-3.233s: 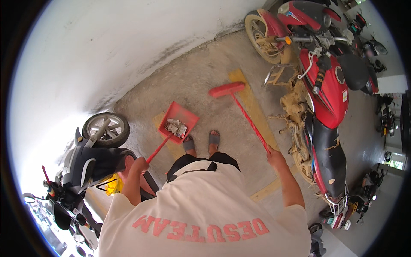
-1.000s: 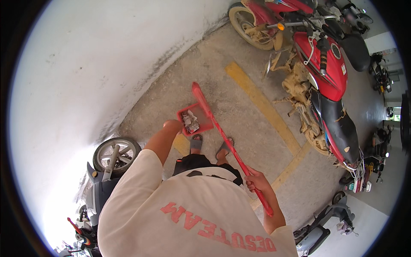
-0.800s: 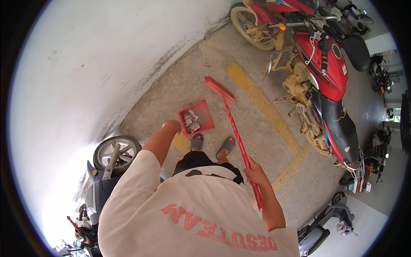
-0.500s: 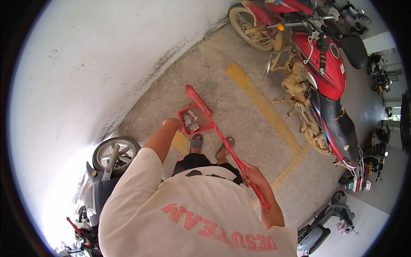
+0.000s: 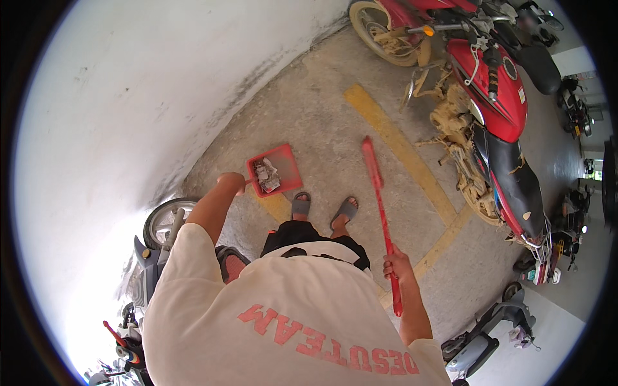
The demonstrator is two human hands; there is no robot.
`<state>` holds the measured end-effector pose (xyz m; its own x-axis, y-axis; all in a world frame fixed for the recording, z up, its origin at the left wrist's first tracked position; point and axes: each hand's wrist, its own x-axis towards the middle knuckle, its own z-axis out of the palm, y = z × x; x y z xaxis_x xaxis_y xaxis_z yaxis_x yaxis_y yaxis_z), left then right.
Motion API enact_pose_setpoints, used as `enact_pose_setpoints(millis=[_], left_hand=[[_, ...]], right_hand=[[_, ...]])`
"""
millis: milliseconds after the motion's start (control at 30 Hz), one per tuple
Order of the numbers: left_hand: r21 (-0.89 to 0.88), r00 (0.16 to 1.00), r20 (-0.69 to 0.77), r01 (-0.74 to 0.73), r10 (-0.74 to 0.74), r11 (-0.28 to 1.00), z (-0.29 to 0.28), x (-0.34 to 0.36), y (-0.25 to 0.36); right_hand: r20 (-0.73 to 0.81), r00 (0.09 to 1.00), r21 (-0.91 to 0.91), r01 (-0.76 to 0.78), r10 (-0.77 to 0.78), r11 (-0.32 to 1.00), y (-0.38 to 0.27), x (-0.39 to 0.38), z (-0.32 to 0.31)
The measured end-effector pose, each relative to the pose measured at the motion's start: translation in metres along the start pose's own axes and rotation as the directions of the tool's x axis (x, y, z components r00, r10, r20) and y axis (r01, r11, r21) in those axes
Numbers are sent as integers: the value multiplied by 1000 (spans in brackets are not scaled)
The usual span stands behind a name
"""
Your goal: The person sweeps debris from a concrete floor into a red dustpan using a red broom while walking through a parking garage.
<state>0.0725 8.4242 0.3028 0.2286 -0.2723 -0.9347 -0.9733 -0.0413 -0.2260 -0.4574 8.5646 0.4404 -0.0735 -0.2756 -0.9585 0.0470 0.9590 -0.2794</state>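
My left hand [image 5: 232,182] is closed around the short handle of a red dustpan [image 5: 288,164], which is at floor level in front of my feet. Crumpled, greyish-white scraps [image 5: 266,176] lie in the dustpan on its left side. A red broom [image 5: 387,235] slants forward from my right hand [image 5: 398,264], whose fingers wrap its stick near the rear end. The broom's head [image 5: 372,164], a little blurred, is to the right of the dustpan and apart from it.
A white wall [image 5: 148,90] runs along the left. At right stands a red motorcycle [image 5: 492,96] caked with dried mud. Yellow stripes [image 5: 399,151] mark the concrete floor. A wheel [image 5: 168,222] of another parked bike is beside my left arm; a grey scooter [image 5: 483,338] stands lower right.
The broom has swung right, away from over the dustpan, and my right hand has moved right with it. My left hand and the dustpan have shifted left; the scraps stay inside.
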Motion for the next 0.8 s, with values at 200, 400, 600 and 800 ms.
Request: enact_pose_setpoints(millis=[200, 400, 600, 800], left_hand=[[-76, 996, -82, -32, 26, 997, 11, -23, 1], [-114, 998, -63, -5, -3, 994, 12, -20, 1], [-177, 1000, -22, 13, -17, 984, 28, 2, -9], [-151, 999, 39, 42, -36, 988, 26, 7, -13]], right_hand=[[297, 955, -43, 39, -24, 998, 6, -21, 55], [597, 797, 190, -245, 87, 951, -23, -23, 54], [269, 959, -277, 164, -87, 947, -59, -25, 81], [424, 905, -131, 103, -38, 986, -48, 16, 125]])
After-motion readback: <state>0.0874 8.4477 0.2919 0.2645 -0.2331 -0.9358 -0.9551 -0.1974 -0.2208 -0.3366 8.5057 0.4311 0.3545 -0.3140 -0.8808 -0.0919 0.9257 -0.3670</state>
